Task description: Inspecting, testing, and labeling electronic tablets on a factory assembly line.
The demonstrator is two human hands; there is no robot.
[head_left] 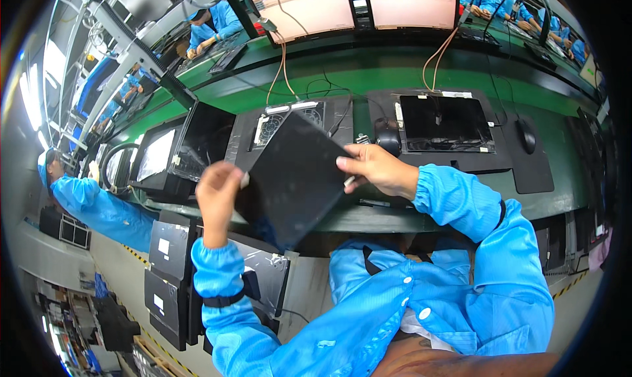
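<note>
Above the green desk (395, 81), a dark flat panel (293, 179) is held tilted in the air, in front of the open laptop base with fans (289, 117). The left hand (217, 193) pinches the panel's left edge, with a small white piece between the fingers; the right hand (378, 170) closes on its right edge. Both grips sit only on thin edges, so I judge the panel could slip and strike the base behind it. The panel's lower corner and the underside are hidden, and the white piece is hard to identify.
</note>
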